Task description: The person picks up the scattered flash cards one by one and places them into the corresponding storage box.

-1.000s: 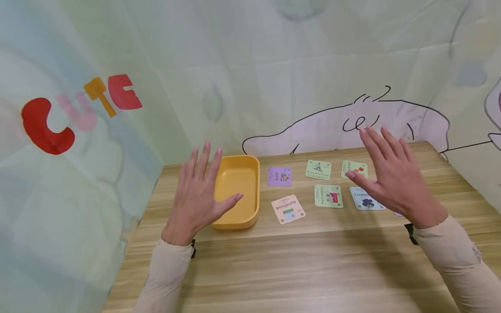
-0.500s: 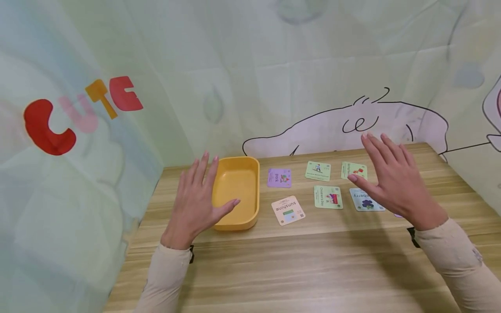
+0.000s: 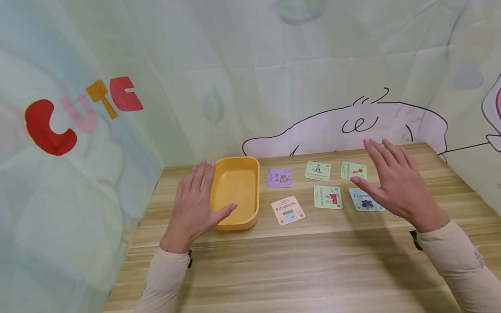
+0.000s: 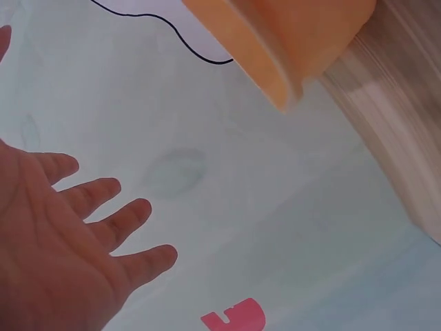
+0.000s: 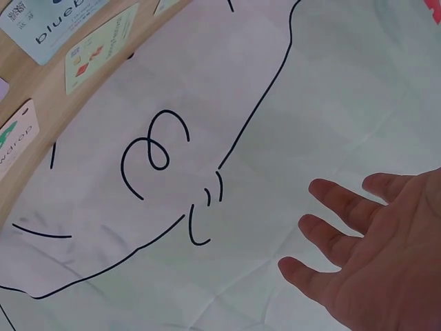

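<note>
My left hand (image 3: 191, 211) is held up with fingers straight and thumb spread, overlapping the left side of a yellow tray (image 3: 256, 191) in the head view. Nothing is in its palm (image 4: 55, 241), as the left wrist view shows. Raised above the table's right part, my right hand (image 3: 405, 191) is spread too and holds nothing. Beneath it lies a blueberry card (image 3: 367, 203), partly covered. Close by are a Spring Festival card (image 3: 352, 171) and a Children's Day card (image 3: 328, 198). Between tray and right hand lie a sunshine card (image 3: 288, 210) and a purple park card (image 3: 279, 178).
A green card (image 3: 318, 171) with a small figure lies at the back of the wooden table (image 3: 297, 269). The right wrist view adds a pinkish card (image 5: 17, 141) at the table's edge. A printed cloth wall (image 3: 274, 87) stands behind and to the left.
Both hands have sunk slightly, the left a bit more, and the right has shifted a little to the right. The tray and cards have stayed in place.
</note>
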A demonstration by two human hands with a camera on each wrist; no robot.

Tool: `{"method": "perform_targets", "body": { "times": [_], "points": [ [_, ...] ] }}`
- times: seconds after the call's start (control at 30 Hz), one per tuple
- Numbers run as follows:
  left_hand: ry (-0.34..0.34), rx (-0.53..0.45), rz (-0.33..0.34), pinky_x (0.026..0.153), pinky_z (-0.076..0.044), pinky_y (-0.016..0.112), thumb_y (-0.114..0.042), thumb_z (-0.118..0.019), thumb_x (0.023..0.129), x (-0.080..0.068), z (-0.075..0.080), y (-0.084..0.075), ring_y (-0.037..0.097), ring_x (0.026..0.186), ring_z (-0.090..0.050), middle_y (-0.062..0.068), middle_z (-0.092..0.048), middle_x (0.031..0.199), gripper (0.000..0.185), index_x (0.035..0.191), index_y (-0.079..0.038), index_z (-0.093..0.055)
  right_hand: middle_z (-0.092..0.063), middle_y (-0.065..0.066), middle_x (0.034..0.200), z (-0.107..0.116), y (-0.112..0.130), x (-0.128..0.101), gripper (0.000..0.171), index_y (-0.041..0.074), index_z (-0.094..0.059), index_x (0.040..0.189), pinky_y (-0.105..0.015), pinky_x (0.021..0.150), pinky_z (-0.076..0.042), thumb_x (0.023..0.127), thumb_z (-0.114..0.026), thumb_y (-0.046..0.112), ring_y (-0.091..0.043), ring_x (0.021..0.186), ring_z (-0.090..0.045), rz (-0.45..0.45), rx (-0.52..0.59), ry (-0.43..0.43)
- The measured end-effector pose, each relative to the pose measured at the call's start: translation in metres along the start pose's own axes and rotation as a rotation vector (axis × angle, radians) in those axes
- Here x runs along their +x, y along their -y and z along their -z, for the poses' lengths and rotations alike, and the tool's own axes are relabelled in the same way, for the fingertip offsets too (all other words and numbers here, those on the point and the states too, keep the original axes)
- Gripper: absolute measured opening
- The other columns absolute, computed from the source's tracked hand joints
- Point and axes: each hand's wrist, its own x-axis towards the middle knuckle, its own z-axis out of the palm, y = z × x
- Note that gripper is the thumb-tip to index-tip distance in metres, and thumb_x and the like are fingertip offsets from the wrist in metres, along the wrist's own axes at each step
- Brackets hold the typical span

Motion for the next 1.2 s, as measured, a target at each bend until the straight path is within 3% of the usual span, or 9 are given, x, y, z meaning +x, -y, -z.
{"method": "perform_targets", "body": {
  "times": [0.37, 0.67, 0.93, 1.2],
  "points": [
    [0.036, -0.003, 0.026, 0.108, -0.034, 0.073, -0.071, -0.064, 0.079, -0.008, -0.007, 0.002, 0.046, 0.141, -0.038, 0.022, -0.035, 0.160, 0.109, 0.158, -0.003, -0.031, -0.037, -0.017, 0.160, -0.007, -0.008, -0.005, 0.087, 0.014, -0.023, 0.162, -0.063, 0.120, -0.018, 0.095, -0.060, 0.056, -0.041, 0.149, -0.025, -0.036, -0.007, 0.036],
    [0.147, -0.040, 0.105, 0.111, -0.035, 0.066, -0.066, -0.068, 0.082, -0.013, -0.011, 0.009, 0.045, 0.140, -0.038, 0.022, -0.031, 0.161, 0.109, 0.159, -0.002, -0.025, -0.035, -0.019, 0.160, -0.010, -0.012, -0.008, 0.088, 0.014, -0.021, 0.163, -0.066, 0.119, -0.018, 0.095, -0.059, 0.056, -0.041, 0.150, -0.023, -0.065, -0.004, 0.068],
    [0.284, -0.230, 0.329, 0.105, -0.047, 0.060, -0.048, -0.064, 0.096, -0.018, -0.018, 0.021, 0.044, 0.131, -0.049, 0.027, -0.041, 0.150, 0.089, 0.157, 0.003, -0.024, -0.034, -0.019, 0.161, -0.013, -0.019, -0.010, 0.088, 0.016, -0.019, 0.163, -0.067, 0.119, -0.017, 0.096, -0.059, 0.056, -0.043, 0.149, -0.024, -0.086, -0.004, 0.087],
    [0.300, -0.394, 0.514, 0.090, -0.057, 0.053, -0.035, -0.062, 0.101, -0.019, -0.021, 0.034, 0.040, 0.112, -0.064, 0.026, -0.056, 0.131, 0.072, 0.153, 0.007, -0.034, -0.034, -0.020, 0.160, -0.015, -0.023, -0.012, 0.087, 0.015, -0.020, 0.163, -0.069, 0.117, -0.018, 0.096, -0.058, 0.055, -0.043, 0.149, -0.024, -0.096, -0.002, 0.101]
  ]
}}
